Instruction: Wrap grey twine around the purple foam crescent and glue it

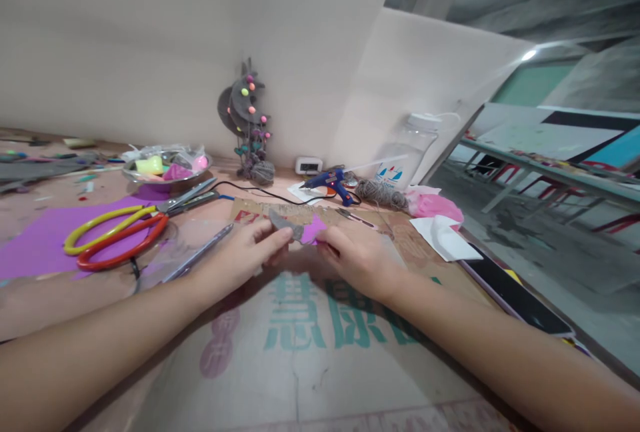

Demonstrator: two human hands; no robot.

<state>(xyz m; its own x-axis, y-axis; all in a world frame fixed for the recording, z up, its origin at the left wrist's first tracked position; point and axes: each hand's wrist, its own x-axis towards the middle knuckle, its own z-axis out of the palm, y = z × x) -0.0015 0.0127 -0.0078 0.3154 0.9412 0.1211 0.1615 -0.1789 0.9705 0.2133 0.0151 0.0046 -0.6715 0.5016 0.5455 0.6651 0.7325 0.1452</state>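
Observation:
Between finger and thumb, my left hand (pixel 263 242) grips a small grey felt piece (pixel 283 222) with a curved edge. My right hand (pixel 355 259) pinches a purple cut-out (pixel 314 229) with pointed corners, right beside the grey felt. The two pieces touch or overlap; whether they are joined I cannot tell. Both hands are just above a printed cardboard sheet (pixel 300 379). Behind them lies a blue glue gun (pixel 333 184) with a black cord. To the left are scissors (pixel 150 222) with yellow and red handles and a pen (pixel 200 252).
Purple sheets (pixel 40 232) and a metal bowl (pixel 165 182) of colourful bits are on the left. A grey felt ornament (pixel 247 112) stands against the wall. Grey yarn (pixel 383 193), a water bottle (pixel 407 152), pink material (pixel 435 207) and a phone (pixel 517 292) line the right.

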